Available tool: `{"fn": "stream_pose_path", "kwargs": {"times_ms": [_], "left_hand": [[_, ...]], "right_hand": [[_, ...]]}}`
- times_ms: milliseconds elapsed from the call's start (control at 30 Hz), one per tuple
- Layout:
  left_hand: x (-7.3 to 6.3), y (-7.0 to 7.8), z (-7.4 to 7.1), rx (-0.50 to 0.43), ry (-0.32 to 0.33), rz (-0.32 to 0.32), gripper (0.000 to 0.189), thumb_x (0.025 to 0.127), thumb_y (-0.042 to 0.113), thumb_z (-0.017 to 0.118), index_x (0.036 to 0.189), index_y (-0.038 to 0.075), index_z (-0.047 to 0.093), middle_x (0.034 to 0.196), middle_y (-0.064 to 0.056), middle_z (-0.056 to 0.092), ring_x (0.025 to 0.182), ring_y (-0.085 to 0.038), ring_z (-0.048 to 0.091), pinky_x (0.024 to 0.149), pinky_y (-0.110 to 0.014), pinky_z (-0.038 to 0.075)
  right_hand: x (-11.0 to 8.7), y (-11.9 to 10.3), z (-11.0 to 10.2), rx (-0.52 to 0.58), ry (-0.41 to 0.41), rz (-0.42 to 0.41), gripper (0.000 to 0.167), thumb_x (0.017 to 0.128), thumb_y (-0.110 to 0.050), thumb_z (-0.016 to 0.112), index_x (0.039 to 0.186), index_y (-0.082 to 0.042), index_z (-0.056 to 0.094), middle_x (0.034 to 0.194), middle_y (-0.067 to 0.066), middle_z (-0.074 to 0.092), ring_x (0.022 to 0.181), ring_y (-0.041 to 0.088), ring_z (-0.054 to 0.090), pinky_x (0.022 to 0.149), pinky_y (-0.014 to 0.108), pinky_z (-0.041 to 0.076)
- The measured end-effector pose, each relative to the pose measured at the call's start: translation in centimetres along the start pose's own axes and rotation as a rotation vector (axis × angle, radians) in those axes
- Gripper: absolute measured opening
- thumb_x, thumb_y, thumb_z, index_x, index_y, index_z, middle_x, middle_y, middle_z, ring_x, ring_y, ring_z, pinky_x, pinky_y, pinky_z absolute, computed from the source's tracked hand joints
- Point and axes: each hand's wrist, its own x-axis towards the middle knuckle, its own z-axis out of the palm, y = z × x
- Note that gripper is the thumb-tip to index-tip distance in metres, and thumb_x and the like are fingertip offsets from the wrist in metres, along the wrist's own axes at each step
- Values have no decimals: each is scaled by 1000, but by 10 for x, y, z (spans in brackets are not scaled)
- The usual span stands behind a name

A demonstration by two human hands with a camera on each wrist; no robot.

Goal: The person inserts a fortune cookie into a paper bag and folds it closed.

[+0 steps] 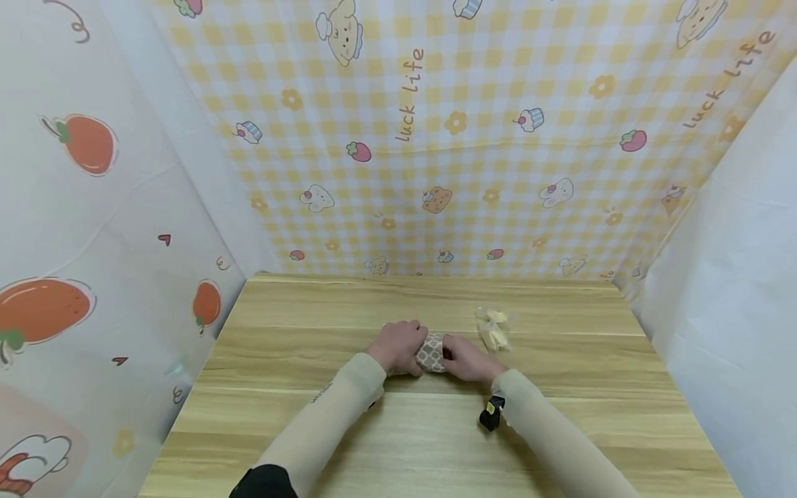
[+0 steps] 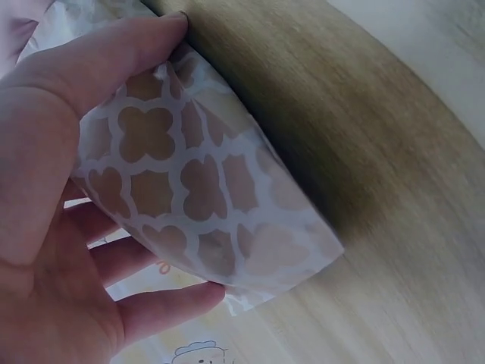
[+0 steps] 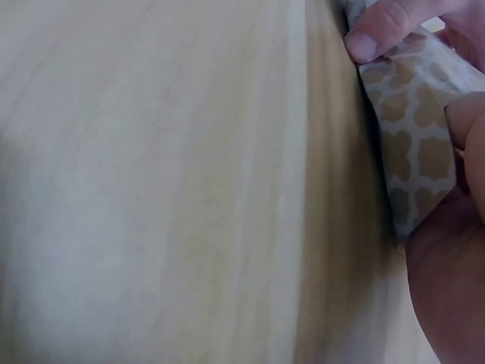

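A translucent plastic bag (image 1: 431, 353) with a white lattice pattern lies between both hands, low over the wooden table. My left hand (image 1: 400, 346) holds it from the left. In the left wrist view, the thumb of the left hand (image 2: 57, 174) lies across the bag (image 2: 204, 189) while the other fingers reach under it, and a pointed corner sticks out past them. At the bag's right end, my right hand (image 1: 470, 360) pinches it. From the right wrist, the bag (image 3: 413, 144) appears tan and folded, with the right hand (image 3: 455, 250) gripping its near end and the left thumb on its far part.
Behind the right hand, a clear packet (image 1: 496, 330) with pale yellow pieces lies on the wooden table (image 1: 429, 443). A yellow checked cloth (image 1: 398, 173) hangs along the table's back edge. White sheets (image 1: 716, 277) close off both sides.
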Motion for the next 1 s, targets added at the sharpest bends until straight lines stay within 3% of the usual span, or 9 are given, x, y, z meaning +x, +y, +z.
{"fn": "stream_pose_path", "kwargs": {"times_ms": [267, 467, 667, 1000], "left_hand": [[-1, -2, 1, -28, -12, -10, 68, 77, 55, 90, 127, 17, 63, 119, -3, 60, 99, -21, 60, 82, -39, 56], [0, -3, 2, -32, -11, -11, 71, 76, 55, 91, 129, 17, 63, 120, -3, 62, 104, -22, 60, 84, -41, 57], [2, -3, 1, -21, -8, -2, 69, 75, 54, 92, 125, 16, 63, 114, 0, 64, 100, -19, 61, 82, -38, 56], [4, -3, 0, 7, 5, 15, 66, 76, 55, 91, 121, 16, 62, 111, 1, 65, 96, -17, 63, 81, -38, 57]], "right_hand": [[-3, 2, 2, 7, -44, 3, 4, 102, -3, 59, 104, -4, 62, 97, 2, 60, 84, 9, 53, 75, 28, 48], [-3, 2, 4, 18, -83, -47, 21, 104, -2, 54, 123, 0, 63, 121, 11, 68, 106, 15, 63, 96, 35, 53], [-1, -2, 2, 24, -135, -56, 36, 104, -1, 52, 139, 2, 58, 137, 14, 65, 124, 23, 62, 111, 42, 48], [2, -4, -2, -9, -174, -68, 43, 99, 4, 51, 142, 5, 57, 143, 19, 62, 133, 32, 59, 116, 47, 43]]}}
